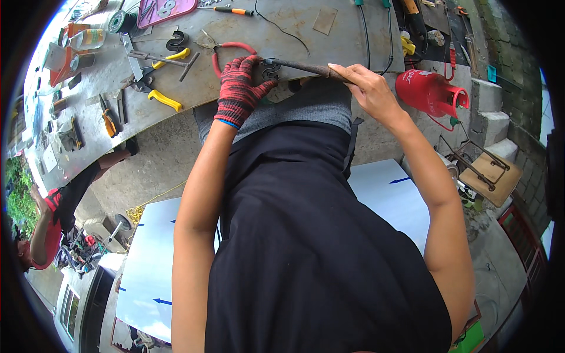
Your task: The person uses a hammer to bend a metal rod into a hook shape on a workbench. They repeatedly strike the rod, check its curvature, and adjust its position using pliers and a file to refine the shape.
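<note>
At the near edge of the grey metal bench (247, 88), both hands work on one piece. Left hand (240, 88), in a red-and-black knit glove, is closed as a grip over a small dark curled metal piece (270, 70) sitting right on the bench lip; gloved fingers wrap its left side, thumb below.

Right hand (368, 88), bare, pinches the far end of a long dark rod-like tool (303, 67), fingers pressed together round the shaft. Rod's long axis runs nearly level, left to right, tip meeting the curled piece just beside the gloved grip. Whether the tip is inside the curl or only against it, cannot tell.

So: the piece lies immediately right of the left grip and well left of the right grip; left hand is the nearer by far, right hand reaches it only through the rod.

Nearby on the bench, apart from the hands: red-handled pliers (232, 50) just behind the glove, yellow-handled snips (159, 97) further left. A red gas cylinder (426, 91) stands off the bench to the right.
</note>
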The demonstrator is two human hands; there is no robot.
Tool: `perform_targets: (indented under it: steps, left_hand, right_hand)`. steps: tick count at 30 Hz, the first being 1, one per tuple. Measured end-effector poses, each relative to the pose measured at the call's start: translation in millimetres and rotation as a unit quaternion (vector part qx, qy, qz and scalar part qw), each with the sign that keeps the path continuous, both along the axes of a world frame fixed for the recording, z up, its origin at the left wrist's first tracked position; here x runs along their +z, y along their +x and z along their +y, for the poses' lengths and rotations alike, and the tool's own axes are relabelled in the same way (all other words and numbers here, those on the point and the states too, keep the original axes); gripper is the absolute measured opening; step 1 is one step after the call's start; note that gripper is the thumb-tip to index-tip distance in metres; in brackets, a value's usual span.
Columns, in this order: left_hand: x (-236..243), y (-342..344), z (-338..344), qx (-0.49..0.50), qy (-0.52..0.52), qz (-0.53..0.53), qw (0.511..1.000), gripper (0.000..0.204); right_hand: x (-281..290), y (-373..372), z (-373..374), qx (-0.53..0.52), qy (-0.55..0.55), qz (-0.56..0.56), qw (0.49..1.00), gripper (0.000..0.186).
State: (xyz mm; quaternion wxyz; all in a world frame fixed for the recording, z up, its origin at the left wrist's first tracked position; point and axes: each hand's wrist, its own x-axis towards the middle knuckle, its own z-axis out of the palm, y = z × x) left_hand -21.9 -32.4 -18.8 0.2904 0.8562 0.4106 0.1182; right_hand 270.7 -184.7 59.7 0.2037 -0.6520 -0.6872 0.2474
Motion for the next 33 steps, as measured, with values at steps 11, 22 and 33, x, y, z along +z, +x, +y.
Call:
perform_targets:
  steps: [11,22,33]
  left_hand:
    - [-0.4,0.0,0.3,-0.006,0.018,0.009,1.0,0.073]
    - [0.3,0.1,-0.5,-0.005,0.02,0.003,1.0,0.075]
    - [-0.2,-0.2,0.7,-0.006,0.013,0.017,1.0,0.077]
  right_hand:
    - [-3.9,-3.5,1.8,0.009,0.024,-0.025,0.999,0.058]
    - [-8.5,0.2,1.8,0.029,0.054,-0.09,0.994,0.061]
    - [-3.3,4.1,1.0,0.022,0.053,-0.037,0.998,0.061]
